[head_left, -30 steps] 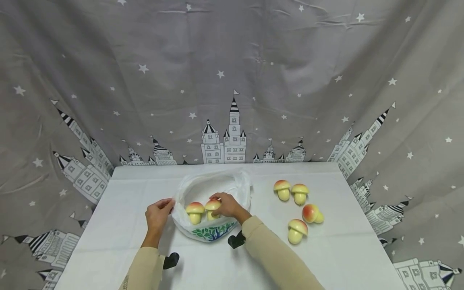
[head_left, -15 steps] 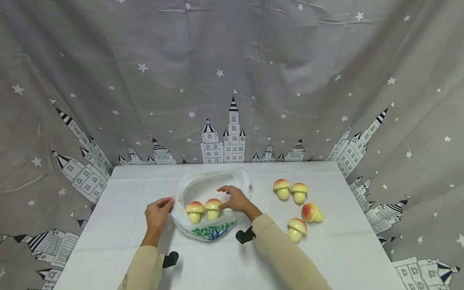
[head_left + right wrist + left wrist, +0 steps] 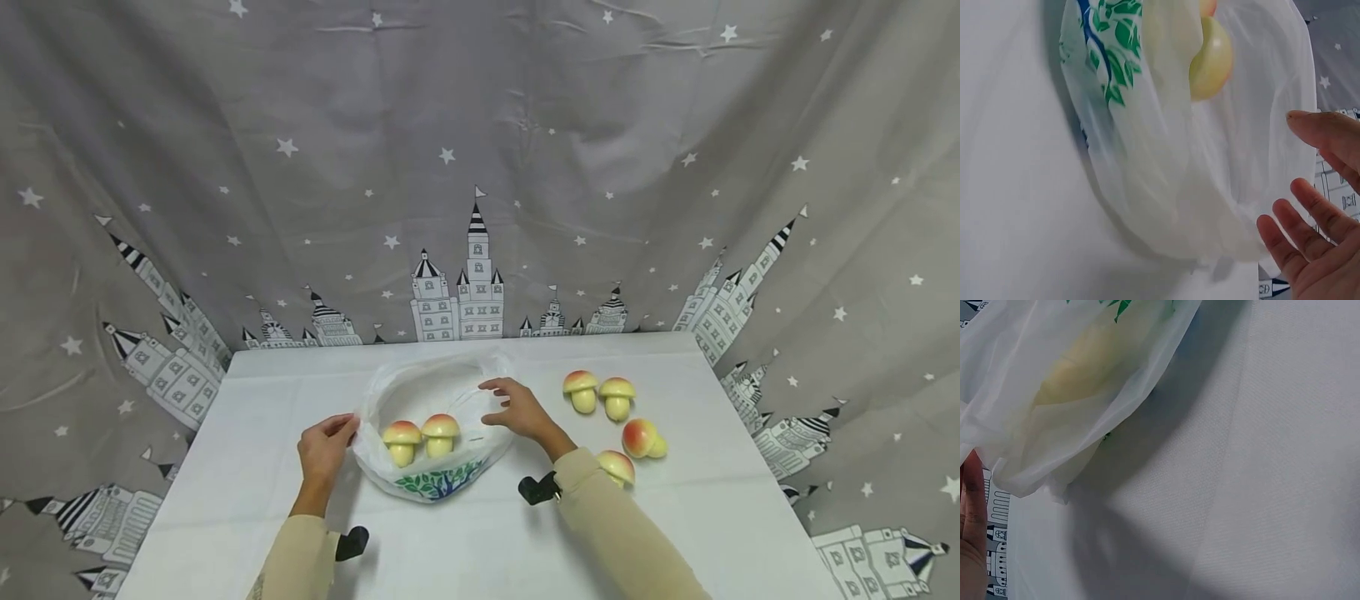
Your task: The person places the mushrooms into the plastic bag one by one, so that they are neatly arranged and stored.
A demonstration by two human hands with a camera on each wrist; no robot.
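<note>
A white plastic bag (image 3: 382,467) with a printed green and blue tree lies with its mouth spread wide. Two toy mushrooms, a left one (image 3: 402,442) and a right one (image 3: 439,433), stand side by side inside it, yellow with reddish caps. My left hand (image 3: 324,450) pinches the bag's left rim between thumb and fingers. Over the bag's right rim is my right hand (image 3: 525,410), fingers spread and holding nothing. In the right wrist view its fingers (image 3: 1310,231) are apart, with one mushroom (image 3: 1212,59) showing in the bag.
Several more toy mushrooms lie on the right of the white table (image 3: 720,500): a pair at the back (image 3: 581,392), one on its side (image 3: 643,439), and one (image 3: 617,467) partly behind the right sleeve. A grey curtain (image 3: 637,100) with castles and stars hangs behind.
My right hand has let go of the right mushroom in the bag and moved right to the bag's rim. My left hand keeps its pinch on the left rim.
</note>
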